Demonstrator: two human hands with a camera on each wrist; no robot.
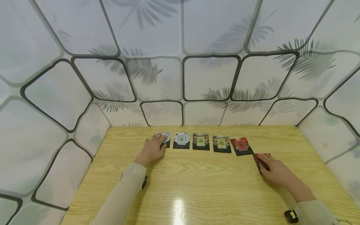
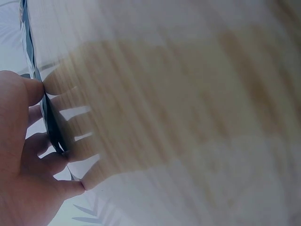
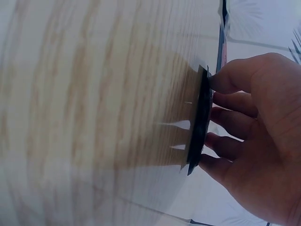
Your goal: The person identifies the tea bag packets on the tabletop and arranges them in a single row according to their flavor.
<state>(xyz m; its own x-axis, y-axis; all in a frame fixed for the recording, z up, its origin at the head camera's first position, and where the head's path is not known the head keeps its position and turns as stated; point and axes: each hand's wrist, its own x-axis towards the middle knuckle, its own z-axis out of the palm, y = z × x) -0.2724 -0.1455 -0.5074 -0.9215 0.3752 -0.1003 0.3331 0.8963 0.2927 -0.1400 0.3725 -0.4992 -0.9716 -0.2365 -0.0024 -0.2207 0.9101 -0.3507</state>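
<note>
Small flat sachets with dark lower ends lie in a row on the wooden table. My left hand [image 1: 152, 150] rests on the leftmost silver-white sachet [image 1: 167, 142], covering much of it. In the left wrist view, that sachet [image 2: 54, 125] shows as a dark thin edge under spread fingers. At the row's right end, my right hand [image 1: 277, 171] touches a red sachet [image 1: 257, 161], its fingertips on top and its thumb at the near edge. This sachet's dark side [image 3: 201, 125] faces the right wrist camera. Its corner meets that of another red sachet [image 1: 242, 146], which lies slightly turned.
Between the hands lie another silver-white sachet [image 1: 181, 141] and two with yellow-green labels, one left [image 1: 201, 142] and one right [image 1: 222, 144]. Patterned white cloth [image 1: 208, 78] rises behind and beside the table [image 1: 197, 184]. A dark device sits on each wrist.
</note>
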